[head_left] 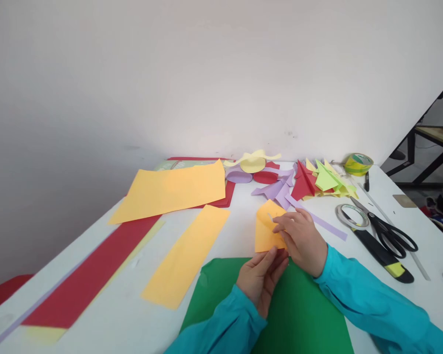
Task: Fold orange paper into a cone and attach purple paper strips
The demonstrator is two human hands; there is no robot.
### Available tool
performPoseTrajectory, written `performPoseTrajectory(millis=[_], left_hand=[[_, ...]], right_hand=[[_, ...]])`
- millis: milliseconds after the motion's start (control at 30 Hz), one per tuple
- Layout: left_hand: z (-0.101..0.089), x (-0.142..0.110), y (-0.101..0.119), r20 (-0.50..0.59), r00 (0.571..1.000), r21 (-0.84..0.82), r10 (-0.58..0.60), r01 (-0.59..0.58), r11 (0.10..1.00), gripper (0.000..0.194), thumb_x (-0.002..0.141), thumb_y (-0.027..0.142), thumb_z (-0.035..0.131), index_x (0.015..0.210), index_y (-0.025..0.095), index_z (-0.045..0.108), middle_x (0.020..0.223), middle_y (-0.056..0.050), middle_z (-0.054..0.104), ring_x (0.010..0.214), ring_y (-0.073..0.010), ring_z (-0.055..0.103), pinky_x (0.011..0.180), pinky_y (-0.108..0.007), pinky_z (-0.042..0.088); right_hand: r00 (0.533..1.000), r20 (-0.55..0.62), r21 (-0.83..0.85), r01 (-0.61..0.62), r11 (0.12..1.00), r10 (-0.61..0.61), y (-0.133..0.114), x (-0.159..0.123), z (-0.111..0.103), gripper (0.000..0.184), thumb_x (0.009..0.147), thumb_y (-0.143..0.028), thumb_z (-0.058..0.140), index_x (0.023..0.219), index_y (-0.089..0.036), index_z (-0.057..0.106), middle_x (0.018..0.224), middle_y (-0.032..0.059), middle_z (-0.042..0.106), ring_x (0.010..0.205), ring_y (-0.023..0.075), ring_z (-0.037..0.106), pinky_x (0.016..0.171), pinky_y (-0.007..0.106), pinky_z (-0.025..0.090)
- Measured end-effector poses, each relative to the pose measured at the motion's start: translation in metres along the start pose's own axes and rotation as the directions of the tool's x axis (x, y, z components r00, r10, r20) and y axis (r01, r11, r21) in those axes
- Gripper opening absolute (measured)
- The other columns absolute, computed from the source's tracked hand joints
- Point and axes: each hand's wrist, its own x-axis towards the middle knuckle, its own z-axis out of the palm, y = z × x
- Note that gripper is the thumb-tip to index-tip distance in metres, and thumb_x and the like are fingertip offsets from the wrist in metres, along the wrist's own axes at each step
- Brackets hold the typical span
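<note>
A small folded piece of orange paper [264,236] stands above the near middle of the table, its top coming to a point. My left hand [262,275] pinches its bottom edge between thumb and fingers. Over its right side is my right hand [300,238], thumb and fingertips drawn together at the paper's face. A tiny pale strip [269,216], which looks like clear tape, shows at those fingertips. Beneath both hands lies a green sheet [302,314]. The right fingers hide part of the folded paper.
Orange sheets [177,187] and a red strip [96,275] lie left. Folded paper shapes [304,179] line the back by the wall. To the right are a tape roll [339,216], scissors [386,228], a cutter knife [384,255] and a yellow tape roll [358,164].
</note>
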Motion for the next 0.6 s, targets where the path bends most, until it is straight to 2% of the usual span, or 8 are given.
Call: performPoseTrajectory(millis=[367,600], left_hand=[[-0.008,0.001,0.001,0.021,0.999,0.054,0.04,-0.041,0.998,0.011,0.065,0.012,0.071,0.06,0.007,0.064,0.062,-0.011,0.069,0.063,-0.0167,0.066,0.064,-0.024,0.057],[-0.015,0.002,0.002,0.065,0.994,0.091,0.088,-0.093,0.991,0.019,0.056,0.019,0.079,0.059,0.008,0.064,0.062,-0.01,0.069,0.062,-0.0175,0.066,0.062,-0.026,0.057]], right_hand=[[1.0,0.012,0.035,0.01,0.999,-0.01,-0.01,-0.004,-0.005,0.03,0.084,-0.008,0.037,0.109,-0.017,0.05,0.082,0.0056,0.069,0.091,0.0202,0.057,0.096,0.049,0.028],[0.998,0.017,-0.012,0.06,0.998,-0.059,-0.017,-0.006,-0.004,0.027,0.082,-0.007,0.039,0.104,-0.017,0.052,0.09,0.008,0.068,0.089,0.0203,0.058,0.096,0.049,0.029]])
